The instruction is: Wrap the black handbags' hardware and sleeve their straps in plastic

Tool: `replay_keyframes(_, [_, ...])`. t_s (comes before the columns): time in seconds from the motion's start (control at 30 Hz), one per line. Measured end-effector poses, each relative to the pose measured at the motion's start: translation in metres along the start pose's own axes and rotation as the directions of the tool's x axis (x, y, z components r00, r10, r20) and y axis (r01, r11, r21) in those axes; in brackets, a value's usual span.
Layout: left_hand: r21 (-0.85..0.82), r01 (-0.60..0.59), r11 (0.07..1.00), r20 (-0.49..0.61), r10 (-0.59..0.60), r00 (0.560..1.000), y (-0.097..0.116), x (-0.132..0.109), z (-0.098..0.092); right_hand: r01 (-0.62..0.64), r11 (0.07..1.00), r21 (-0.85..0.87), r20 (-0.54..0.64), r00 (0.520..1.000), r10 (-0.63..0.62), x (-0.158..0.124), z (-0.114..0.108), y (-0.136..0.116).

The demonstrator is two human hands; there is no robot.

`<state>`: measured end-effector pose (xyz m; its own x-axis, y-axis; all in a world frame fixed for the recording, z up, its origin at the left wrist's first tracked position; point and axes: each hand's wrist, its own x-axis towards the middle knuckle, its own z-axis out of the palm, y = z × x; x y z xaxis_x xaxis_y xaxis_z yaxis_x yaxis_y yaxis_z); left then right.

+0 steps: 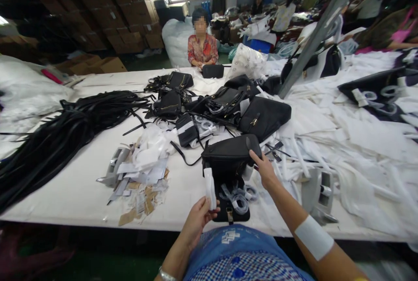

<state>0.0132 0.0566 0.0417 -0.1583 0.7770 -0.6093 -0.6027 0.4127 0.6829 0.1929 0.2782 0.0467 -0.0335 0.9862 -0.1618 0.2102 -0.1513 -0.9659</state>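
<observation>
A black handbag [225,152] lies on its side right in front of me, its smooth base turned up and its flap with a gold clasp spread toward the table's front edge. My right hand [263,165] grips the bag's right end, thumb on top. Between the fingers of my left hand [203,211] is a folded white strip [210,187], held upright against the bag's near left side. Clear plastic-wrapped coils [240,200] rest on the open flap, just right of my left hand.
More black bags [266,118] are heaped beyond. Long black straps [75,131] cover the left side. Paper scraps [143,185] lie beside a grey tape dispenser [116,165]; another dispenser [318,196] stands right. White wrapping sheets [362,150] spread rightward below a slanted metal post [313,50]. A person [202,46] sits opposite.
</observation>
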Motion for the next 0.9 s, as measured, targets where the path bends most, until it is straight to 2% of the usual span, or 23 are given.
replay_keyframes(0.13, [0.31, -0.063, 0.949, 0.117, 0.028, 0.993, 0.024, -0.001, -0.011, 0.033, 0.986, -0.161, 0.027, 0.999, -0.029, 0.005, 0.023, -0.017])
replay_keyframes(0.2, [0.41, -0.074, 0.909, 0.138, 0.018, 0.99, 0.038, -0.001, -0.023, 0.045, 0.996, -0.073, 0.083, 0.996, -0.039, -0.003, 0.03, -0.029])
replay_keyframes(0.23, [0.424, -0.058, 0.904, 0.111, 0.011, 0.994, 0.046, -0.001, -0.03, 0.051, 0.999, -0.011, 0.117, 0.992, -0.049, -0.009, 0.033, -0.038])
replay_keyframes(0.3, [0.371, -0.004, 0.929, 0.011, 0.0, 1.0, 0.061, -0.001, -0.044, 0.093, 0.995, 0.028, 0.167, 0.981, -0.096, -0.025, 0.038, -0.065])
replay_keyframes(0.37, [0.266, 0.029, 0.963, -0.068, -0.011, 0.998, 0.074, -0.001, -0.056, 0.2, 0.975, -0.101, 0.199, 0.964, -0.177, -0.043, 0.042, -0.103])
replay_keyframes(0.47, [0.134, 0.045, 0.99, -0.06, -0.038, 0.997, 0.084, 0.005, -0.067, 0.396, 0.842, -0.366, 0.226, 0.916, -0.333, -0.074, 0.054, -0.163])
replay_keyframes(0.57, [0.132, 0.066, 0.989, -0.028, -0.062, 0.998, 0.079, 0.017, -0.068, 0.547, 0.71, -0.443, 0.288, 0.837, -0.465, -0.102, 0.078, -0.198])
replay_keyframes(0.63, [0.186, 0.057, 0.981, -0.04, -0.05, 0.998, 0.071, 0.026, -0.067, 0.625, 0.597, -0.503, 0.41, 0.781, -0.471, -0.115, 0.101, -0.2])
replay_keyframes(0.73, [0.248, 0.022, 0.968, -0.041, -0.013, 0.999, 0.066, 0.032, -0.068, 0.696, 0.368, -0.617, 0.615, 0.718, -0.326, -0.125, 0.138, -0.176])
replay_keyframes(0.8, [0.305, 0.001, 0.952, 0.03, -0.011, 0.999, 0.069, 0.029, -0.072, 0.737, 0.257, -0.625, 0.72, 0.672, -0.174, -0.126, 0.159, -0.147])
replay_keyframes(0.9, [0.429, -0.037, 0.903, 0.224, -0.067, 0.972, 0.078, 0.02, -0.082, 0.807, 0.203, -0.554, 0.823, 0.567, -0.008, -0.128, 0.184, -0.096])
